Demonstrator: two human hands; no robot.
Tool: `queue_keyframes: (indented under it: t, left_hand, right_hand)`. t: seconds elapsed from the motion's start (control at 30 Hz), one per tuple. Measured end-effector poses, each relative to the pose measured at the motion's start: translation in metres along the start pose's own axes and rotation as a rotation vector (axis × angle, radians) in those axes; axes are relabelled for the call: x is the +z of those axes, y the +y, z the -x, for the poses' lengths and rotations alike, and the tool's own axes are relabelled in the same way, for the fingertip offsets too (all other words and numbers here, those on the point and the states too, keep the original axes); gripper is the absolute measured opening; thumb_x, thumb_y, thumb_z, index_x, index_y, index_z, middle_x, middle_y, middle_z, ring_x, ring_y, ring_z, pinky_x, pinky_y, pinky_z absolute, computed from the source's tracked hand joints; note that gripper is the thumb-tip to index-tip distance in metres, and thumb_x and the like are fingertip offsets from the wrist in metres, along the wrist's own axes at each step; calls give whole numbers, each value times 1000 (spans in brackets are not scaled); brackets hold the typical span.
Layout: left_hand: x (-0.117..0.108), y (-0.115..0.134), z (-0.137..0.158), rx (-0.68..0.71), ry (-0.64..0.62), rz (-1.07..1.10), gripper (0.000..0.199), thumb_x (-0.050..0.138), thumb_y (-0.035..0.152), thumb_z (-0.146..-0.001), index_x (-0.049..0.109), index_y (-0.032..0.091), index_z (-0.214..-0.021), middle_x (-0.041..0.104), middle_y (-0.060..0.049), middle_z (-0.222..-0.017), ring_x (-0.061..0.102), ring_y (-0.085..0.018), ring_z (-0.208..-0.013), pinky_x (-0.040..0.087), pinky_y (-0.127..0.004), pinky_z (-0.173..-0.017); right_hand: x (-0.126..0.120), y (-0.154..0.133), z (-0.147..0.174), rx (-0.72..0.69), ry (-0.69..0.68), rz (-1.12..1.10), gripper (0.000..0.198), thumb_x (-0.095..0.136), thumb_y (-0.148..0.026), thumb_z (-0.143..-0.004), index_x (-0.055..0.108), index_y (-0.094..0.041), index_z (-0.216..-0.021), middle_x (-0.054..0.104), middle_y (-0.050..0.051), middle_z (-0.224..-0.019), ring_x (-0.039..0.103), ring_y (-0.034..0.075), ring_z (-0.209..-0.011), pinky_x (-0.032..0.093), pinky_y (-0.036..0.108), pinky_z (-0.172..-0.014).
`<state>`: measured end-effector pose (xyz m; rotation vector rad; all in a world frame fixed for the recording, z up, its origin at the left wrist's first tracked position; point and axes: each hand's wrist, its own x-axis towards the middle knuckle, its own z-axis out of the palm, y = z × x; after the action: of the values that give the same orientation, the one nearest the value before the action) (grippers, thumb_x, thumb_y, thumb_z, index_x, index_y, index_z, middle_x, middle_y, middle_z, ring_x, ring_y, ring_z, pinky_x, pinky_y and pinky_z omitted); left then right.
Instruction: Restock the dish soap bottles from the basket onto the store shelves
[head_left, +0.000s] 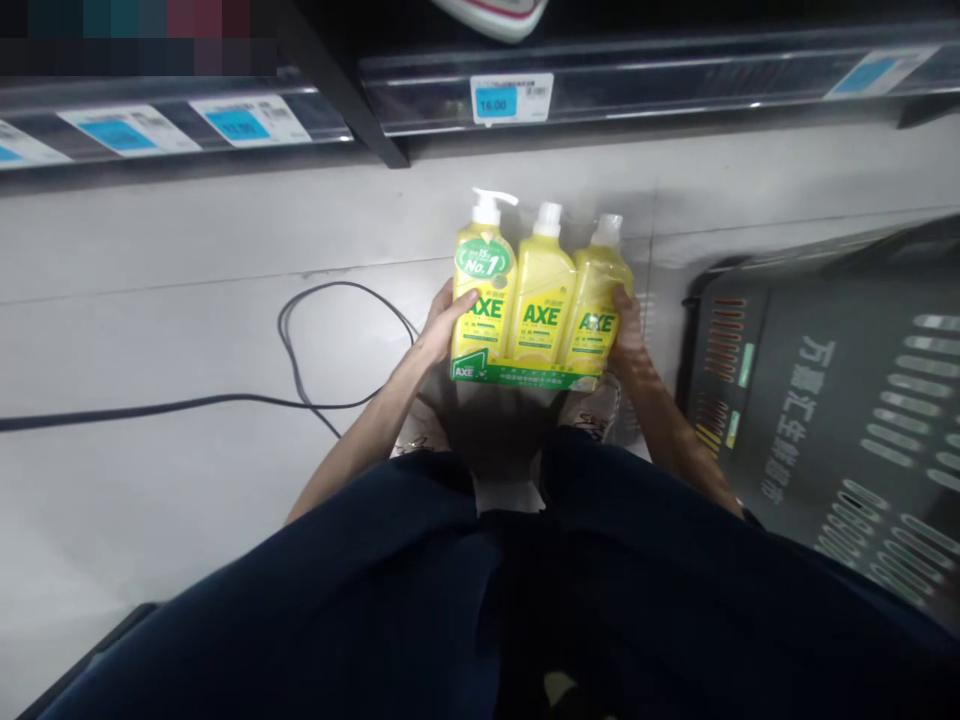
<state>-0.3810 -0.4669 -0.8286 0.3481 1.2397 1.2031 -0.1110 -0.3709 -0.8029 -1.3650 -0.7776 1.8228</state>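
Between my two hands is a shrink-wrapped pack of yellow AXE dish soap bottles (541, 300), three side by side with a green band along the bottom. The leftmost bottle has a white pump top and a round green label; the other two have white caps. My left hand (444, 322) is closed on the pack's left side, its thumb across the front. My right hand (628, 325) grips the opposite side, its fingers partly hidden by the pack. The pack is held over the floor, in front of my shoes (592, 412).
A dark shelf edge (435, 100) with price tags (512, 98) runs across the top. On the right stands a large grey slotted crate (787, 400). A black cable (225, 400) loops over the pale tiled floor (150, 260) on the left.
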Motion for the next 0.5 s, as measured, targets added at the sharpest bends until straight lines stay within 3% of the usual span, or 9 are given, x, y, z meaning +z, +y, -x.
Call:
queue_keyframes:
  t: [0.27,0.5]
  left_hand:
    - [0,-11,-7,0,90,-35,62,81,65,-72,64,18,-108,77,-10,-102,76,-29,-92,61,-42,-81]
    - [-3,-4,-8,-13,40,-88,63,81,67,-71,65,18,-108,77,-11,-105,75,-30,-98,60,-43,-88]
  right_hand:
    - [-10,5,-13,153,-40,-58,52,80,-64,-73,67,-29,-109,78,0,-95,73,28,-105,63,41,-82]
    - [-9,4,-19,245,-62,-96,58,83,-62,-69,65,-31,-115,79,-2,-97,72,25,-108,61,42,-91]
